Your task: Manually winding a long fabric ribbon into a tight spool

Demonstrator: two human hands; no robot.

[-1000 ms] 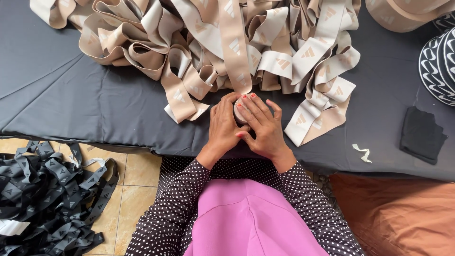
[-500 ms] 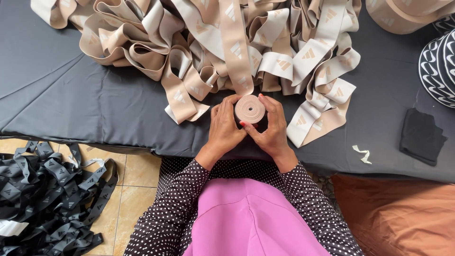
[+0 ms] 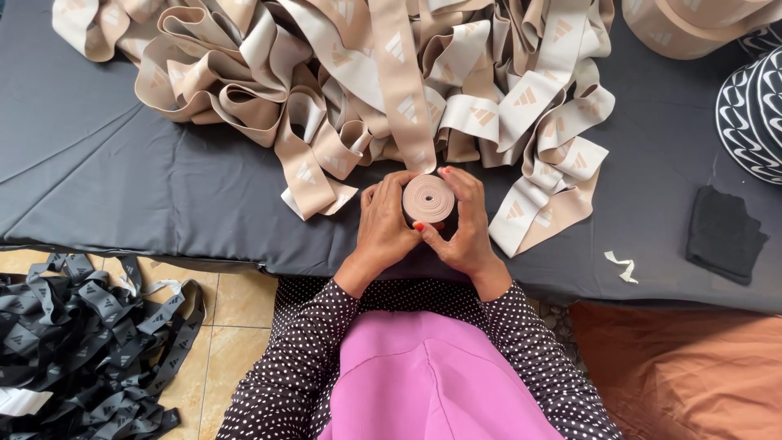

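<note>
1. Counting things up: two hands, one small roll of beige elastic band (image 3: 429, 198), one big loose heap of the same beige band (image 3: 358, 90), one pile of black band (image 3: 77, 342) down on the tiled floor at the left, one folded black cloth (image 3: 723, 235), one little white scrap (image 3: 623, 266), and part of a bigger beige roll (image 3: 700, 24) at the top right corner.
2. The small roll sits between both hands, just above the near edge of the dark grey mat (image 3: 122, 195), right below the heap. A strip of band runs straight up from it into the heap.
3. Left hand (image 3: 383, 228) cups the roll's left side, fingers curled about halfway closed around it.
4. Right hand (image 3: 468, 224) wraps the right side, fingers bent over the top edge and thumb pressed at the lower front, so it's pinched pretty snug.
5. How the roll looks: tightly wound, flat spiral face pointing up at the camera, tiny hole in the middle, pale pinkish beige.
6. The loose band has lighter triangle-ish marks printed along it, all tangled in folds.
</note>
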